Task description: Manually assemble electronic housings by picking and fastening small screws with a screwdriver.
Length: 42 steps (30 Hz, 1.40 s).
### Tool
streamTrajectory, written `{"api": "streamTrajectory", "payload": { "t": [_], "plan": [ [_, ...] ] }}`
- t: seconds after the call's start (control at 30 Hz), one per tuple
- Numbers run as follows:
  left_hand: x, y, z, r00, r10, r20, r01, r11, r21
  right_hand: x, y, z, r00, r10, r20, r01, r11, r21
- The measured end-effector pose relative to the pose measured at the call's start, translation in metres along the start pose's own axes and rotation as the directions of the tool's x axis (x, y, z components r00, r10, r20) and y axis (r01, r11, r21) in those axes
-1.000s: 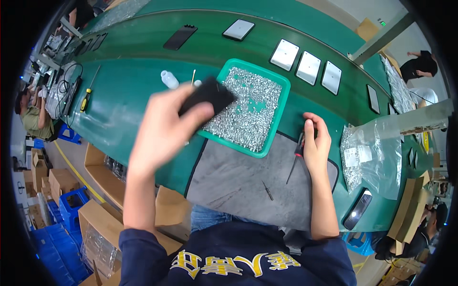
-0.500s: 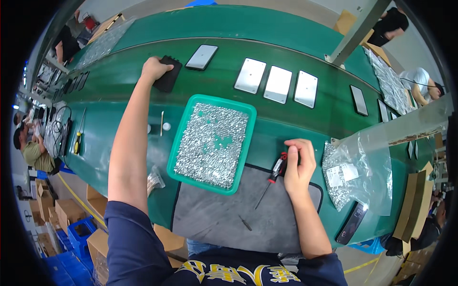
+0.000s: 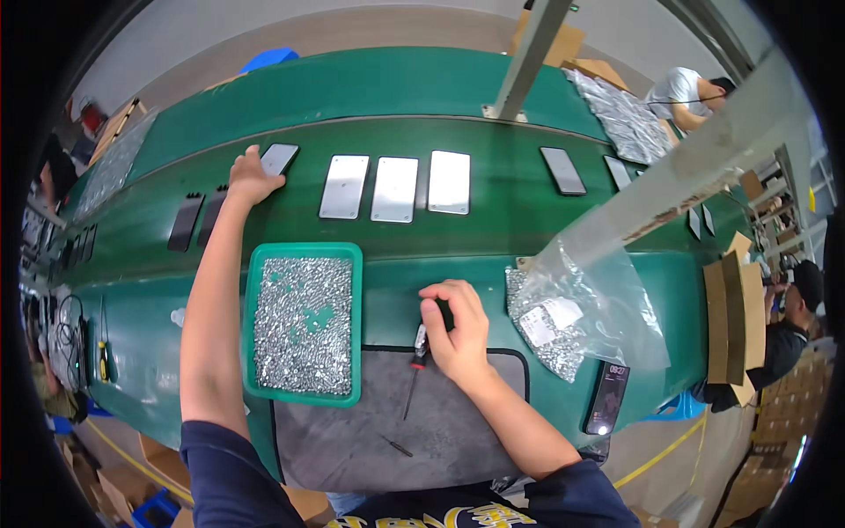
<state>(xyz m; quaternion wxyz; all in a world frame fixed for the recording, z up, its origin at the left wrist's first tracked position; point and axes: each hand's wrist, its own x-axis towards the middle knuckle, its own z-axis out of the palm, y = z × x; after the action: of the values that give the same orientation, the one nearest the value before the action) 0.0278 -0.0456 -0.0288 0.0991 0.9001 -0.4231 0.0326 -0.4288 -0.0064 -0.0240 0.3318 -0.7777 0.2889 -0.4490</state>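
Stretching across a busy workshop, a smooth green bench (image 3: 396, 317) holds, left to right: dark flat slabs (image 3: 186, 223); the left hand (image 3: 249, 180), half-open against a glossy, dark-rimmed rectangular device (image 3: 281, 158) on the far strip, grip unclear; a plastic tray (image 3: 356, 326) of shiny metal bits; three silvery plates (image 3: 395, 189); the right hand (image 3: 462, 330), curled around a red-and-black screwdriver (image 3: 420, 350) above a soft gray mat (image 3: 339, 444); a clear bag (image 3: 576, 308).
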Motion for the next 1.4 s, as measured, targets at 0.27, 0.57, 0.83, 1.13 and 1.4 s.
{"api": "streamTrajectory", "payload": {
  "t": [0.27, 0.57, 0.83, 1.13, 1.4],
  "plan": [
    [-0.118, 0.066, -0.119, 0.995, 0.1, 0.001, -0.061, 0.611, -0.789, -0.004, 0.0, -0.009, 0.999, 0.023, -0.023, -0.023, 1.0, 0.0],
    [-0.413, 0.094, -0.149, 0.951, 0.184, 0.25, 0.311, -0.571, -0.76, -0.004, 0.002, -0.003, 0.998, 0.059, -0.028, -0.06, 0.998, -0.016],
    [-0.492, 0.072, -0.091, 0.903, 0.241, 0.356, 0.423, -0.641, -0.64, -0.004, -0.023, -0.005, 0.994, 0.101, 0.043, -0.105, 0.99, 0.096],
    [-0.499, 0.057, -0.063, 0.874, 0.179, 0.451, 0.475, -0.511, -0.717, -0.002, -0.094, 0.069, 0.624, -0.246, 0.741, 0.612, 0.744, -0.269],
    [-0.491, 0.061, -0.077, 0.964, -0.122, 0.235, 0.145, -0.499, -0.854, 0.015, -0.091, 0.087, 0.654, -0.073, 0.753, 0.453, 0.834, -0.313]
  ]
}}
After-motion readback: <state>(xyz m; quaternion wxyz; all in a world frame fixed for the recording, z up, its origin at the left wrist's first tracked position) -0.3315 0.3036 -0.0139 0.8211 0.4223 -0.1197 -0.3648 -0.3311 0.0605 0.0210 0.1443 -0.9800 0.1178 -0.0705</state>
